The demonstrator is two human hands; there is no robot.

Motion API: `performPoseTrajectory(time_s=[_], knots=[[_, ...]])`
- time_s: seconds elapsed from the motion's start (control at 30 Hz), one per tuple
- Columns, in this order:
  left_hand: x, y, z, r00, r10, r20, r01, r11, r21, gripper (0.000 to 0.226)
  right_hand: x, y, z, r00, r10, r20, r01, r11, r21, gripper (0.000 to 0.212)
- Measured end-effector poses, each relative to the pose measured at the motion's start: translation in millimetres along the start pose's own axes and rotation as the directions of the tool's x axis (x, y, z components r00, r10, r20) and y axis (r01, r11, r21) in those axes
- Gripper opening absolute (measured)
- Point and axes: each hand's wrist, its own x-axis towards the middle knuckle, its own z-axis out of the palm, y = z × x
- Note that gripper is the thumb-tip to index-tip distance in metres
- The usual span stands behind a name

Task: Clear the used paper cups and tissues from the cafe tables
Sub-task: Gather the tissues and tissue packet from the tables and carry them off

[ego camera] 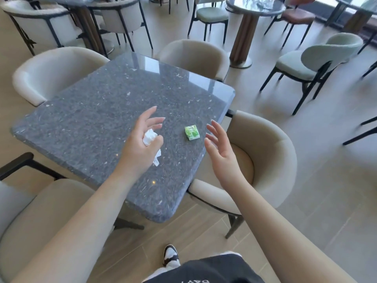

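My left hand (140, 144) hangs over the table (85, 123), thumb and curled lower fingers clamped on a crumpled tissue (150, 136) — the other fingers splayed. A green packet (191, 132) lies flat on the table between my hands, just beyond the fingertips of my right hand (221, 148) — fingers apart, holding nothing.

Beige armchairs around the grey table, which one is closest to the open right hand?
The beige armchair at the table's right edge: the right hand hovers directly beside its seat; the others stand at the far, left and near sides.

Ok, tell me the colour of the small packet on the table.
Green and white packet, head view.
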Motion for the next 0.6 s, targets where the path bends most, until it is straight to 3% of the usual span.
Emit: performPoseTrajectory(time_s=[0.13, 0.33, 0.47, 0.6], knots=[[33.2, -16.1, 6.0, 1.0, -0.013, -0.002, 0.013, 1.0, 0.004, 0.06, 42.3, 20.1, 6.5, 0.998, 0.058, 0.008, -0.058, 0.998, -0.022, 0.045], [69.1, -43.3, 18.3, 0.996, -0.084, -0.042, 0.084, 0.996, 0.008, 0.055, 131.1, 66.2, 10.3, 0.984, 0.178, -0.02, -0.177, 0.947, -0.269, 0.051], [85.7, -53.9, 25.2, 0.987, -0.147, -0.062, 0.148, 0.989, 0.006, 0.056, 186.6, 106.6, 14.1, 0.935, 0.349, -0.06, -0.34, 0.837, -0.429, 0.053], [102.8, -60.6, 31.2, 0.975, -0.192, -0.109, 0.191, 0.981, -0.019, 0.058, 227.3, 144.0, 21.0, 0.869, 0.495, -0.032, -0.413, 0.686, -0.599, 0.06]])
